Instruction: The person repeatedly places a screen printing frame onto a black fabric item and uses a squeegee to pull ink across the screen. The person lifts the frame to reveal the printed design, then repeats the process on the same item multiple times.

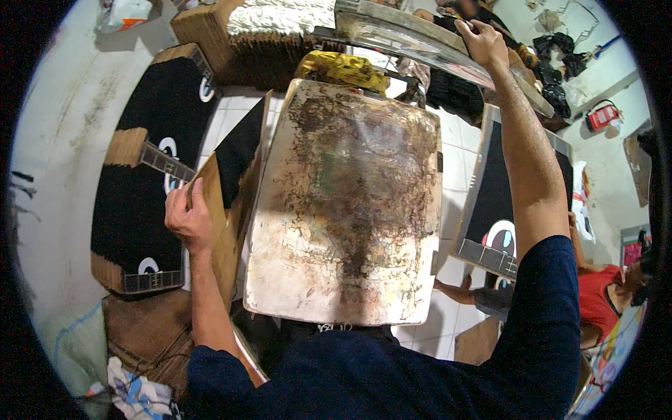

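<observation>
My left hand (187, 217) is closed on the edge of a thin brown sheet (222, 227), pinched between thumb and fingers. A black area shows on the sheet's far part, and it stands tilted beside the stained board. My right hand (484, 45) reaches far forward, its fingers curled over the upper edge of a long wooden-edged frame (413, 31) raised on its side. Between my arms lies a large pale board (336, 280) with rounded corners, blotched brown and black. Neither hand touches it.
Stacks of black sheets printed with cartoon eyes (140, 231) stand at the left, and a similar black panel (483, 203) at the right. A yellow bundle (343, 70) sits behind the board. Another person in red (598, 301) is at the right, near a fire extinguisher (602, 117) on the wall.
</observation>
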The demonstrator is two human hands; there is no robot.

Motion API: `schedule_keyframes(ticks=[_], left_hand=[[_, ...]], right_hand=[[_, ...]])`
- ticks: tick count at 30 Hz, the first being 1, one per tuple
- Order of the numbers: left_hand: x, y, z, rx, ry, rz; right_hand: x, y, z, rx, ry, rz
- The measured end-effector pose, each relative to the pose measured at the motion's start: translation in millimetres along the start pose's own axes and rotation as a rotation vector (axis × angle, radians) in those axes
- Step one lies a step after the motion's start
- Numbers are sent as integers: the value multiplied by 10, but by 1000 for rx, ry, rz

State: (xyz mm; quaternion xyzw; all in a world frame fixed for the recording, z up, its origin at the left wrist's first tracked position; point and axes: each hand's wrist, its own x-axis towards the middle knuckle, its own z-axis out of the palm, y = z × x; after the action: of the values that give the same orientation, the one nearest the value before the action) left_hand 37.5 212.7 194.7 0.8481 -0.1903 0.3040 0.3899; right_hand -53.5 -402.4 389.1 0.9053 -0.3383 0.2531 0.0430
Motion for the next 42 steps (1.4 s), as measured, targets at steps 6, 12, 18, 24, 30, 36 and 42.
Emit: schedule_keyframes(ticks=[6,12,18,24,30,36,42], left_hand=[[-445,1363,-676,165,-42,584],[-2123,2496,-301,-590,-526,633],[-2938,2315,113,-636,-824,659],[-2682,325,23,5,-602,-457],[-2215,-1844,-805,506,-489,-935],[-2152,-1790,-1063,-71,-224,-931],[-2091,-1298,-391,-191,-359,-861]], right_hand=[[-170,-58,7,31,51,-45],[-118,-111,-60,52,-71,-28],[-182,-123,-66,57,-39,-27],[-198,-119,-91,38,-23,-47],[-83,-86,-40,27,35,-41],[-287,-167,-124,166,143,-8],[-408,-312,-217,120,172,37]])
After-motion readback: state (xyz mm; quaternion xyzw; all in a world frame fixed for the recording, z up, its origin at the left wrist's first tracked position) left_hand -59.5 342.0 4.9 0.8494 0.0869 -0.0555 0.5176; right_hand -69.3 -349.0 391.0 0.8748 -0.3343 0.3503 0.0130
